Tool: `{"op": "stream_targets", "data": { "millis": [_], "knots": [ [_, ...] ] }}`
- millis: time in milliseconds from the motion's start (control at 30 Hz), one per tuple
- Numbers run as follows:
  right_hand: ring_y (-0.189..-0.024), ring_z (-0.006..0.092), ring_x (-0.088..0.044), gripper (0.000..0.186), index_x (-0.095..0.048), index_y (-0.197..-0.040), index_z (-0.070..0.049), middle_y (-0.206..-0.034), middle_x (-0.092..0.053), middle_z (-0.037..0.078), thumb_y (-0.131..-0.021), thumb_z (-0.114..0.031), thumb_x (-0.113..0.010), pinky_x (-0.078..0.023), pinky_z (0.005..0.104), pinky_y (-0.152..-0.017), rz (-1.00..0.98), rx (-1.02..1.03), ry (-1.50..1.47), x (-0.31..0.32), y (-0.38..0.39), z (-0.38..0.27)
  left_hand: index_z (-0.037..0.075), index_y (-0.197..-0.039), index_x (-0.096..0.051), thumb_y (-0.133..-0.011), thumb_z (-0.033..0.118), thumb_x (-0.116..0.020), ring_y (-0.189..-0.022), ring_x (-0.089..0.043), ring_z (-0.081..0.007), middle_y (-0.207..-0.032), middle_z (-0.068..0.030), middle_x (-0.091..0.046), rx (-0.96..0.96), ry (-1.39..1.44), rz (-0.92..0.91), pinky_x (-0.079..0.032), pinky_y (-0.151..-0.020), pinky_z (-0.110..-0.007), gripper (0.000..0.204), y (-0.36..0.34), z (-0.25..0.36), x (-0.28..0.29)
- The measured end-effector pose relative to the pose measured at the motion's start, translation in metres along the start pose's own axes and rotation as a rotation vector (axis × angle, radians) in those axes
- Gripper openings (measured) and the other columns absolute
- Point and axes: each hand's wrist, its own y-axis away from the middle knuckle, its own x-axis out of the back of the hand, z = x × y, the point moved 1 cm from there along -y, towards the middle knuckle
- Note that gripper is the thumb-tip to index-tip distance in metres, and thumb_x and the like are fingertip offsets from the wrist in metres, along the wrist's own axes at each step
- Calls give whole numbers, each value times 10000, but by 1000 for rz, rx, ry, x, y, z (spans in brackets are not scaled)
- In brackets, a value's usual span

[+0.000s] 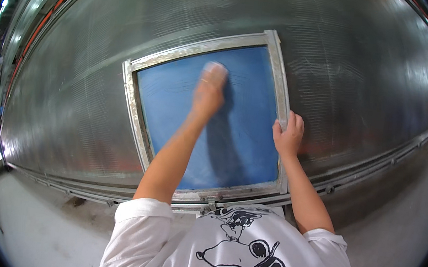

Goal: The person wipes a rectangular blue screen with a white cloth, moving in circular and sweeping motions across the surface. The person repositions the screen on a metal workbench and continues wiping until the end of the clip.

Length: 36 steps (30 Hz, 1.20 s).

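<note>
A screen frame [203, 43] of pale, worn metal with a blue mesh surface [245, 116] lies on a long metal table. My left hand [207, 91] reaches over the upper middle of the blue surface, blurred by motion and closed on a whitish pad or cloth [216, 68] too smeared to make out well. My right hand [289, 134] grips the frame's right side bar, fingers wrapped over its outer edge.
The long metal table [362, 82] surrounds the frame, with a rail [362, 171] along its near edge. An orange strip [62, 5] runs along the far left, with lights beyond. A pale floor [403, 229] lies below.
</note>
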Motion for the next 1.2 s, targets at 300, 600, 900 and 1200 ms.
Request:
{"op": "stream_targets", "data": {
  "millis": [300,600,900,1200],
  "knots": [
    [-1141,383,-562,555,-554,-1312,1,-1198,-569,180,-849,-246,-734,-461,503,-979,23,25,-18,3,-2,7,-15,-1409,-588,-910,14,-537,-1452,-456,-368,-1502,-222,-539,272,-43,181,-314,-1254,-457,502,-38,-8,-15],
    [-1119,368,-565,524,-570,-1281,3,-1170,-571,167,-852,-256,-724,-460,487,-975,40,12,-43,1,-4,7,42,-1443,-577,-955,21,-466,-1479,-438,-320,-1559,-169,-504,213,136,-188,-336,-1236,-458,501,17,14,-5],
    [-1095,367,-569,522,-572,-1271,7,-1148,-579,166,-844,-256,-717,-466,486,-960,79,28,-6,5,-5,10,61,-1426,-601,-919,31,-512,-1459,-465,-322,-1537,-139,-532,-395,330,-378,-360,-1229,-464,515,105,116,-24],
    [-1104,394,-567,500,-580,-1231,-41,-1142,-582,186,-833,-297,-744,-458,517,-951,-8,27,-38,-1,-5,6,52,-1482,-554,-842,-6,-582,-1506,-406,-270,-1581,-137,-486,-182,314,-392,-311,-1269,-421,643,159,194,-33]
  ]
}}
